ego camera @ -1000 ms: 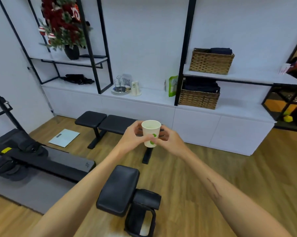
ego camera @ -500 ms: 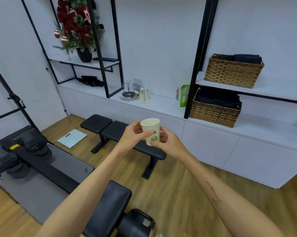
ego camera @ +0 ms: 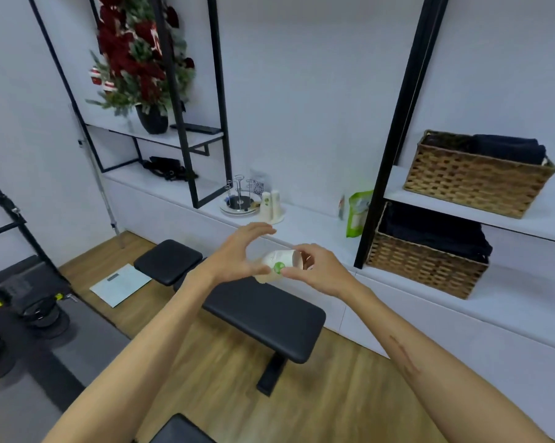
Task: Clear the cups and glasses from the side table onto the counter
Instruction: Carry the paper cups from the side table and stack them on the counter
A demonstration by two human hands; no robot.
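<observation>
A white paper cup (ego camera: pixel 281 263) with a green leaf mark is held in the air, tipped on its side with its mouth to the right. My right hand (ego camera: pixel 317 270) pinches it near the rim. My left hand (ego camera: pixel 238 254) is at its base, thumb touching it and the other fingers spread above. Ahead on the white counter (ego camera: pixel 301 223) stand stacked upside-down paper cups (ego camera: pixel 269 204) beside a metal cup rack on a round tray (ego camera: pixel 239 204).
A black padded bench (ego camera: pixel 254 308) stands between me and the counter. Wicker baskets (ego camera: pixel 429 263) with dark cloth sit on the counter and the shelf at right. A green pouch (ego camera: pixel 356 212) leans by a black post. A scale (ego camera: pixel 119 284) and gym gear lie at left.
The cup has gone from upright to tipped on its side. My left fingers have lifted off it and spread. The view has drawn nearer to the counter.
</observation>
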